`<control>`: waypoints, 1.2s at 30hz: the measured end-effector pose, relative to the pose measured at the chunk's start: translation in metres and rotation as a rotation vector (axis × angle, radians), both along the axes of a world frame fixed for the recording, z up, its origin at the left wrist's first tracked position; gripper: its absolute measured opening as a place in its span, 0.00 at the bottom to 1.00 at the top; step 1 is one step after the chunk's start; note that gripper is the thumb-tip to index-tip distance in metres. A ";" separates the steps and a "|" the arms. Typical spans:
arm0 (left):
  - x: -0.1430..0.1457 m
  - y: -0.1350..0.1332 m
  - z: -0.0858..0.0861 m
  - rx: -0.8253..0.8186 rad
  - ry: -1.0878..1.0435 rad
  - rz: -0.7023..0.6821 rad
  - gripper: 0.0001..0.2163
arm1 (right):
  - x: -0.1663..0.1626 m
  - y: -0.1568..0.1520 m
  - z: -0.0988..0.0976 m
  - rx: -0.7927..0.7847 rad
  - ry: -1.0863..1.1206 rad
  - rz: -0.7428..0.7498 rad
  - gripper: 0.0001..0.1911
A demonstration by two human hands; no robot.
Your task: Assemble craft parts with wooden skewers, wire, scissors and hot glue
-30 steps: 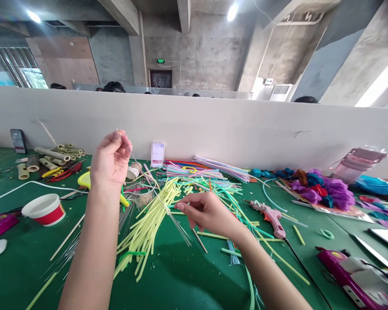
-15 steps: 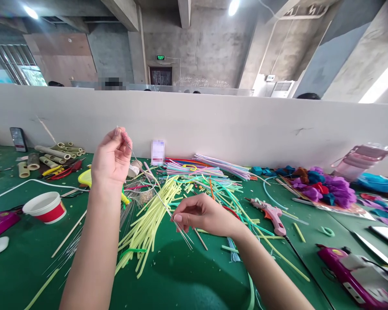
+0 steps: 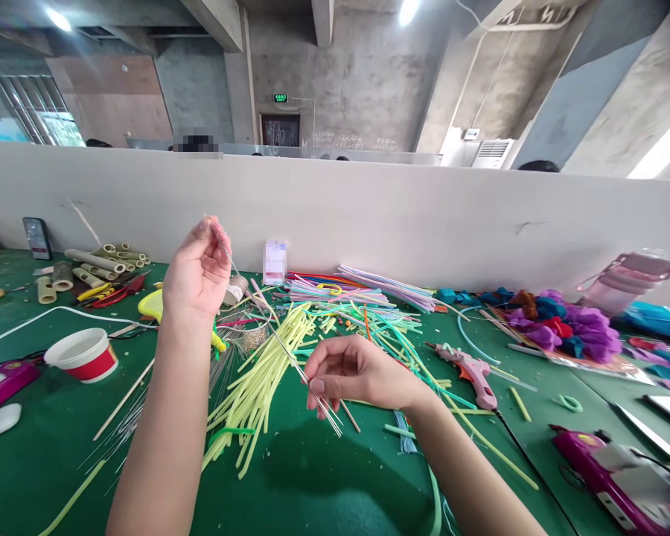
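Note:
Several thin metal wires [image 3: 284, 344] stretch slantwise between my two hands, above the green table. My left hand [image 3: 199, 260] is raised and pinches their upper end between thumb and fingertips. Lower down, my right hand [image 3: 346, 376] has its thumb and fingers closed around the wires close to their loose ends, which fan out slightly past the fingers. Behind and below the wires lies a bundle of pale yellow-green pipe cleaners [image 3: 268, 372]. More loose wires [image 3: 128, 424] lie beside my left forearm.
Pink and lilac pipe cleaners [image 3: 388, 289] lie at the back. A pink glue gun [image 3: 472, 376] and a purple power strip [image 3: 603, 476] are on the right, a paper cup [image 3: 86, 357] and bamboo pieces [image 3: 103, 264] on the left. A white partition [image 3: 402, 216] stands behind.
My right hand has slid a little right and down along the wires, toward their loose ends. My left hand keeps its pinch. The whole view has shifted slightly.

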State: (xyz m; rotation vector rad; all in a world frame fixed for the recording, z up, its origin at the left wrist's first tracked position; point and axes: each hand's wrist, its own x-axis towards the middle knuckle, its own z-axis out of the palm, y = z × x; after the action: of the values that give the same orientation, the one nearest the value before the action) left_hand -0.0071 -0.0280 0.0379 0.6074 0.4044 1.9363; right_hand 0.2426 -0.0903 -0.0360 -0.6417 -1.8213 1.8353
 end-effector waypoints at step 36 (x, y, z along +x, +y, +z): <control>0.122 -0.047 -0.039 -0.128 -0.116 -0.321 0.16 | -0.025 -0.039 -0.052 0.630 0.066 -0.995 0.05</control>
State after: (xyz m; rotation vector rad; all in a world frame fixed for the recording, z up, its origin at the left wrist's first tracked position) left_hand 0.1147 -0.0749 -0.0013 0.4442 0.3321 1.6162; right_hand 0.2179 -0.1296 -0.0877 -0.9619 -1.4689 0.5914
